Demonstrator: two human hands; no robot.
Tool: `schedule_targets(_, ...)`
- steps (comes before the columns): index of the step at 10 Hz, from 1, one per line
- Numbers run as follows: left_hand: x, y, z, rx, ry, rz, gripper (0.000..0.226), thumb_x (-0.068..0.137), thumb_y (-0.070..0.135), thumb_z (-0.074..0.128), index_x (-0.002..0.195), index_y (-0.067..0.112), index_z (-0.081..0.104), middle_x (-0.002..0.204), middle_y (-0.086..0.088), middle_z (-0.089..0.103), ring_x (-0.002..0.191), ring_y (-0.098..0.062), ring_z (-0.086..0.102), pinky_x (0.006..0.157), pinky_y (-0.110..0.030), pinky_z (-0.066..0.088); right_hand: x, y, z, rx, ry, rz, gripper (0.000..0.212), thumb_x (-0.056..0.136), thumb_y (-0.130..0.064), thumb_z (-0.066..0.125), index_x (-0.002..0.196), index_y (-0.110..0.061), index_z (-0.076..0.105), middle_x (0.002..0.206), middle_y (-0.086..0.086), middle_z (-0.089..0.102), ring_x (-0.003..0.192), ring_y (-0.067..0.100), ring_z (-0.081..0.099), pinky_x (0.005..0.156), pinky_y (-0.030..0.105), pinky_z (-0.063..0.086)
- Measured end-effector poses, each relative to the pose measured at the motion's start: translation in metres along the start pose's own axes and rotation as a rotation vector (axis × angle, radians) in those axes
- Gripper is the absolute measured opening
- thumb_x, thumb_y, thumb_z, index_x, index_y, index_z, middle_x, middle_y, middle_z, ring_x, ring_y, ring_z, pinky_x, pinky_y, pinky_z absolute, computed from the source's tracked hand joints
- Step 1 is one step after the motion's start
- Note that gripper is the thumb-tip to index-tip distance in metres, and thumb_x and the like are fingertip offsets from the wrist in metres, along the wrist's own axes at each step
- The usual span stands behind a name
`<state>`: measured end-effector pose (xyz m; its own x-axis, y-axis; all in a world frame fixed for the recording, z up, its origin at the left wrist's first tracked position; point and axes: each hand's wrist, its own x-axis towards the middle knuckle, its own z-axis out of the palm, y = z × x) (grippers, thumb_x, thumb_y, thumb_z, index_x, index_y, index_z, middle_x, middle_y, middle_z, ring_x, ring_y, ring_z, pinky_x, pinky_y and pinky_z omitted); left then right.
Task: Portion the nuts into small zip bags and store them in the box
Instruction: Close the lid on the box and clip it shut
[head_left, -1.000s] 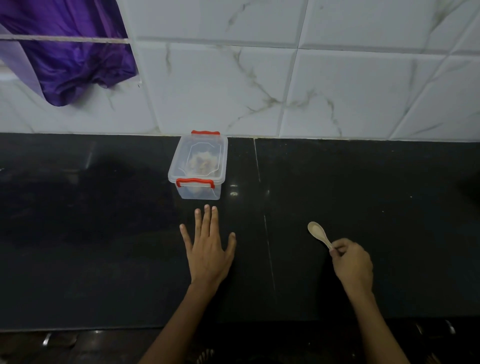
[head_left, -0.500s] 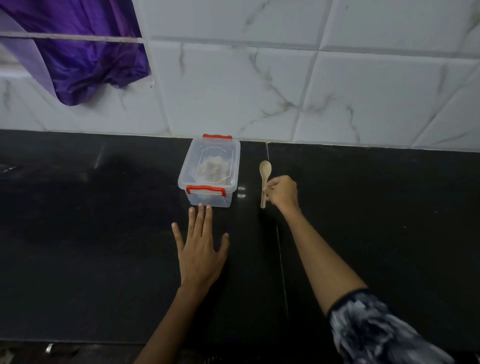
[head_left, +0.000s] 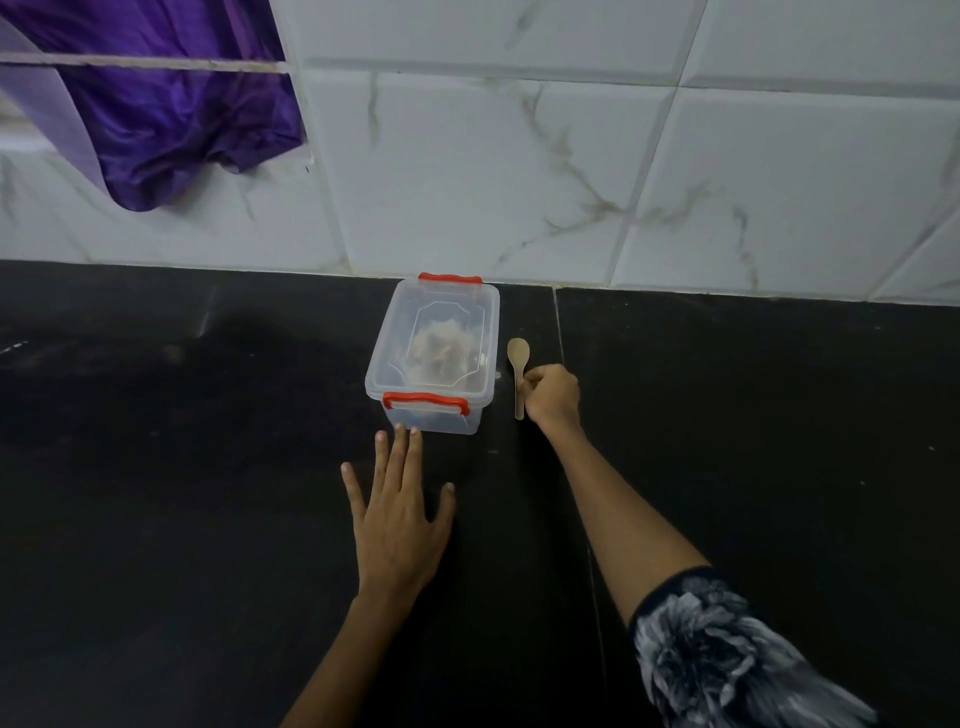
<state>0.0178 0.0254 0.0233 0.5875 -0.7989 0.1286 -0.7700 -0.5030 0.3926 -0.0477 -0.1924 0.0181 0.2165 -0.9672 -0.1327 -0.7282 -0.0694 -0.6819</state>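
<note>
A clear plastic box with red clasps stands on the black counter near the wall, its lid on. Pale bagged contents show blurred through the lid. A small wooden spoon lies just right of the box, bowl toward the wall. My right hand pinches the spoon's handle. Flat on the counter, fingers spread, my left hand has its fingertips just in front of the box's near red clasp.
A white marble-patterned tiled wall rises behind the counter. A purple cloth hangs over a rail at the upper left. A seam in the counter runs right of the spoon.
My right hand carried the spoon from the near right of the counter up beside the box and has lowered it onto the counter. My left hand has stayed flat in front of the box.
</note>
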Motion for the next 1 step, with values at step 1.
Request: schedule_targets(1,0.0036,0.0014,0.0054,-0.027,0.025,0.023,0.071,0.094,0.042,0.044,0.145,0.019,-0.001,0.151,0.008,-0.008,0.141,-0.011,-0.016,0.109,-0.041,-0.022,-0.0154,0.0015,-0.0048,0.081,0.031,-0.025,0.02,0.096,-0.017,0.048,0.096,-0.009,0.067,0.094,0.007,0.066,0.078,0.015,0.062,0.062,0.026,0.05)
